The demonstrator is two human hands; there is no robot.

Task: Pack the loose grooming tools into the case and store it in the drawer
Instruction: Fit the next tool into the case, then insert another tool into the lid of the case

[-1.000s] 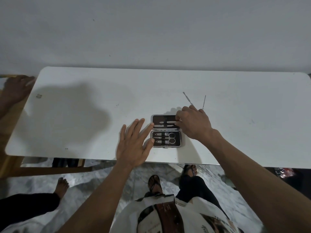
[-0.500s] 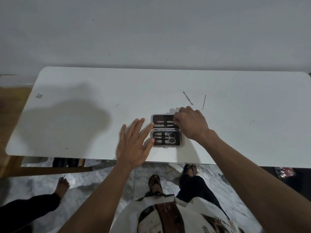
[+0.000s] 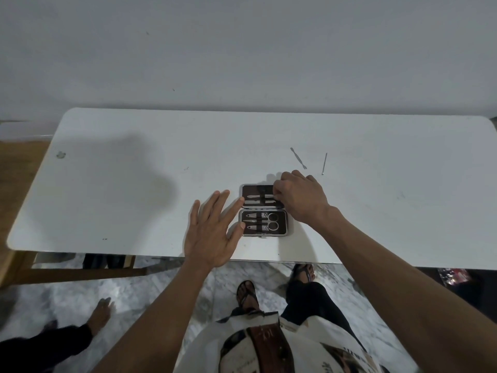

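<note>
The open grooming case point(image 3: 286, 223) lies on the white table point(image 3: 134, 197) near its front edge. Scissors point(image 3: 269, 221) and small tools are strapped into its lower half. My left hand point(image 3: 212, 232) lies flat, fingers spread, with the fingertips against the case's left side. Over the right end of the case's upper half, my right hand point(image 3: 301, 200) has its fingers curled on a thin metal tool point(image 3: 266, 196) lying there. Two loose metal tools remain on the table beyond: a cuticle pusher point(image 3: 298, 158) and a thin pick point(image 3: 324, 163).
A small grey mark or object point(image 3: 61, 155) sits at the table's far left. Wooden furniture point(image 3: 16, 170) stands left of the table. Another person's foot point(image 3: 100, 316) rests on the marble floor at lower left. A wall rises right behind the table.
My right hand has slid left over the case's upper half. Another person's hand at the table's left edge has gone from view. My left hand has stayed put.
</note>
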